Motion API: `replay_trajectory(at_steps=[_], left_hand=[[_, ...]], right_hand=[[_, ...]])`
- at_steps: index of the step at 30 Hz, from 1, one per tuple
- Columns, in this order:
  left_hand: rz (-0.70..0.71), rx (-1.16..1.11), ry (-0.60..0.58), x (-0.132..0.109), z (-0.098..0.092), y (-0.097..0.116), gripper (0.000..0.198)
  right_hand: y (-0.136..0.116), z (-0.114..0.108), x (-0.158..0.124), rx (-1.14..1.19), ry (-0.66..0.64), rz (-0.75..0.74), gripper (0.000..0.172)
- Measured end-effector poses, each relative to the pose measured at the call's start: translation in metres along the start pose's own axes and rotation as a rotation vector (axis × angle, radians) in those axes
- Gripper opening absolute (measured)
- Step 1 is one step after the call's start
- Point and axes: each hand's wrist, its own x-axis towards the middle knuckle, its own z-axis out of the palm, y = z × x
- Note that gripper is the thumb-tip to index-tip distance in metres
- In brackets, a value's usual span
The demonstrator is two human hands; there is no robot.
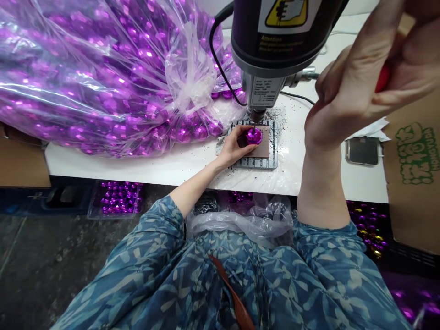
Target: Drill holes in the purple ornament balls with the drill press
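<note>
Ball [254, 136], faceted, metallic purple: sat on the brown pad [264, 149] over the slotted base plate [274, 156], under the drill chuck [257, 115]; round, no long axis. Left hand [237, 145]: nearer, reached in from the ball's left, thumb and fingers clamped on it. Right hand [364, 87]: raised well apart, curled about a red knob [382, 79], mostly hidden. Drill head [271, 48]: top cut off. Whether bit met ball, I could not tell.
</note>
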Motion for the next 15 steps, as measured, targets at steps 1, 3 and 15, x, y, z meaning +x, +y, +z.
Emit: replay_trajectory(at_steps=[1, 3, 15], left_hand=[[0.0, 0.004, 0.0, 0.0, 0.0, -0.001, 0.064], [0.004, 0.01, 0.002, 0.0, 0.0, -0.002, 0.065], [0.058, 0.004, -0.013, -0.002, 0.0, -0.009, 0.066]], right_hand=[[-0.001, -0.001, -0.006, 0.008, -0.003, -0.021, 0.088], [-0.001, 0.0, -0.014, 0.038, 0.005, -0.016, 0.084], [0.021, 0.0, -0.024, 0.118, 0.073, 0.038, 0.084]])
